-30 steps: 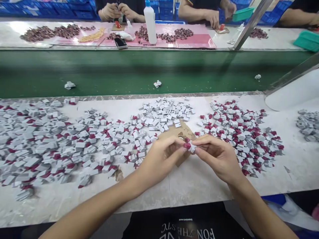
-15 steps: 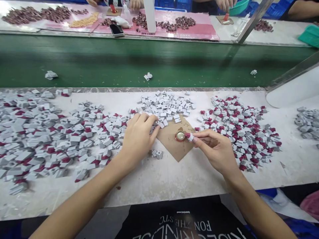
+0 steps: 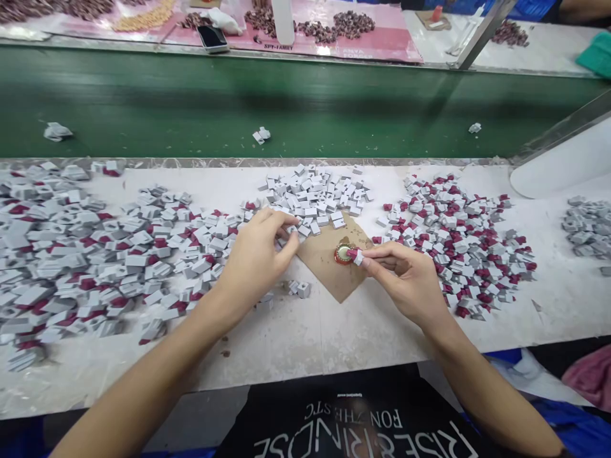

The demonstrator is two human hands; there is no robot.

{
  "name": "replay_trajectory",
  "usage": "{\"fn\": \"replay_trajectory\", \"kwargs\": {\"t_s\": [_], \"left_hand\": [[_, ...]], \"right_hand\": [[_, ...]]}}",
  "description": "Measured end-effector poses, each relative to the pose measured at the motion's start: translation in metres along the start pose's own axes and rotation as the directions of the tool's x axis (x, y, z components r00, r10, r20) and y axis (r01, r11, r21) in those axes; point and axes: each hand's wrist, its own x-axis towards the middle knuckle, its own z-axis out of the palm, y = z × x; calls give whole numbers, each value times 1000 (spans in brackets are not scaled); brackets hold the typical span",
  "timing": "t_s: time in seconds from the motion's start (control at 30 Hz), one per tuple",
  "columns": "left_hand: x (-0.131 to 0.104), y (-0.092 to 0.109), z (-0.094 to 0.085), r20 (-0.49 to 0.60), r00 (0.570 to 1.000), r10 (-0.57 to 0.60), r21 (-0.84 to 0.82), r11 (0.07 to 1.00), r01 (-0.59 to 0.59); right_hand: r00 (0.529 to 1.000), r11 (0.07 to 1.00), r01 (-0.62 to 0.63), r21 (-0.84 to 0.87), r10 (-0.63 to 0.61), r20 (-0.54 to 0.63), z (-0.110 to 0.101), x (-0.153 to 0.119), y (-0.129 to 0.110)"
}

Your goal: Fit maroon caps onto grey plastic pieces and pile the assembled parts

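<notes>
Head view, landmark = cardboard square. Left of it: left hand at white-block pile, fingertips pinching one block. On it: red bottle cap. Right: right hand pinches white-maroon piece, tip touching cap. Step looks like glue dip; next calls for joining block to piece. Legible: "SPY×FAMILY" on pink sheet beyond; shirt print mirrored, unread.
</notes>
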Motion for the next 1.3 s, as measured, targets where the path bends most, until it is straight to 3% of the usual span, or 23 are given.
{"fn": "replay_trajectory", "kwargs": {"t_s": [0.2, 0.33, 0.47, 0.57, 0.67, 0.73, 0.8, 0.9, 1.03, 1.13, 1.3], "left_hand": [[-6, 13, -12, 187, 980, -68, -233, 966, 112], [-10, 18, -3, 223, 975, -7, -264, 962, 68], [-11, 14, 14, 226, 967, 121, -54, 992, -112], [-12, 11, 22, 265, 950, 164, 154, 966, -209], [-14, 11, 22, 290, 943, 163, 287, 925, -248], [-13, 13, 19, 288, 946, 146, 291, 928, -232], [-10, 15, 15, 252, 959, 132, 200, 962, -185], [-1, 20, 10, 247, 966, 73, -156, 987, -35], [15, 29, 11, 381, 924, 24, -610, 758, 231], [24, 36, 15, 379, 925, -11, -708, 641, 298], [31, 45, 21, 380, 924, -38, -754, 566, 333]], "right_hand": [[1000, 1000, -1, 4, 1, 5, -1, 2, -4], [1000, 1000, -5, 25, 5, 21, -1, 2, -6], [1000, 999, -9, 41, 9, 6, -4, 2, -7], [1000, 998, -7, 55, 8, -21, -9, 2, -10], [999, 997, -20, 74, 23, -39, -13, 3, -13], [998, 995, -33, 97, 38, -51, -15, 3, -15], [995, 988, -58, 144, 68, -68, -16, 5, -15], [989, 962, -107, 253, 129, -75, -17, 9, -14], [988, 918, -126, 377, 149, -32, -16, 18, -15], [989, 900, -136, 413, 144, 10, -15, 23, -18], [992, 898, -106, 426, 123, -12, -10, 25, -21]]}}
